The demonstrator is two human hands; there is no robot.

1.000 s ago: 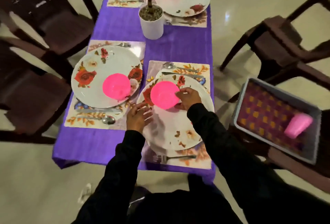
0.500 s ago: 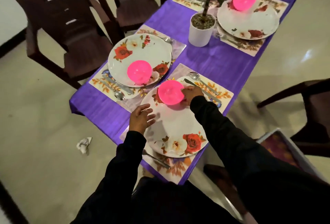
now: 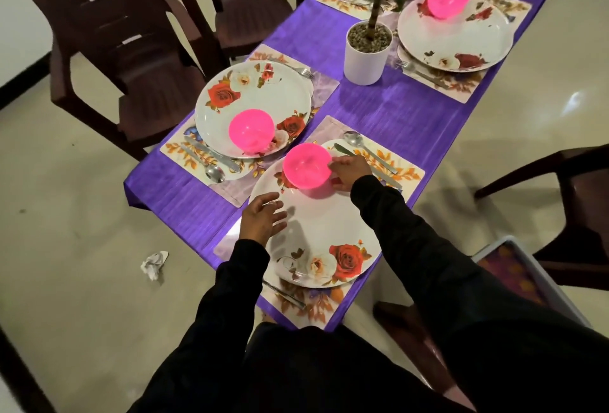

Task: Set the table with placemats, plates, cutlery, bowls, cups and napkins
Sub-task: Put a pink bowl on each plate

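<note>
Head view: my right hand (image 3: 347, 171) pinches the pink bowl (image 3: 307, 165) on the near plate (image 3: 318, 231); my left hand (image 3: 263, 216) rests spread. Placemats, plates, cutlery, bowls seem laid; cups, napkins remain.

Long black sleeves (image 3: 428, 241), bare hands

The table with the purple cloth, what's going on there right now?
A person is setting it. Their right hand holds the rim of a pink bowl on the nearest flowered plate, while the left hand rests open on that plate's edge. The other three plates in view already carry pink bowls, with cutlery on the placemats. No cups or napkins are on the table yet.
</note>
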